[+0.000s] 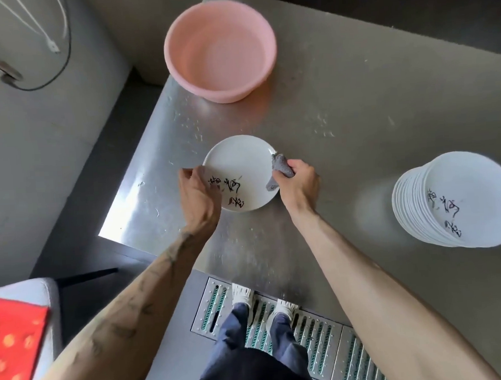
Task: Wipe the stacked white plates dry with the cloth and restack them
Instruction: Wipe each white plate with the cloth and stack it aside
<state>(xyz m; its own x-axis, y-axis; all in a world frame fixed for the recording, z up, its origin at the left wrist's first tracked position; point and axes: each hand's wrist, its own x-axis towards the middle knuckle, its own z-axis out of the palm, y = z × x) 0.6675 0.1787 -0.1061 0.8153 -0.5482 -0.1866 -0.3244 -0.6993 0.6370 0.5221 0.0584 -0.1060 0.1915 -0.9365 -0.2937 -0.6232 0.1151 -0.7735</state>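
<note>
My left hand [195,189] grips the left rim of the round white inscribed plate [242,164] on the steel desk [355,111]; my right hand [298,181] clutches the crumpled grey cloth [280,166] at its right rim. Hard rim pressure could tip or skid it

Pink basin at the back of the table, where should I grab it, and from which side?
Take the pink basin by its rim, at the near edge facing you. It stands upright, mouth open, so fingers can hook inside with the thumb outside; the smooth sloping walls likely offer a poorer hold. Being wide, a hand on each side would probably be steadier.
</note>
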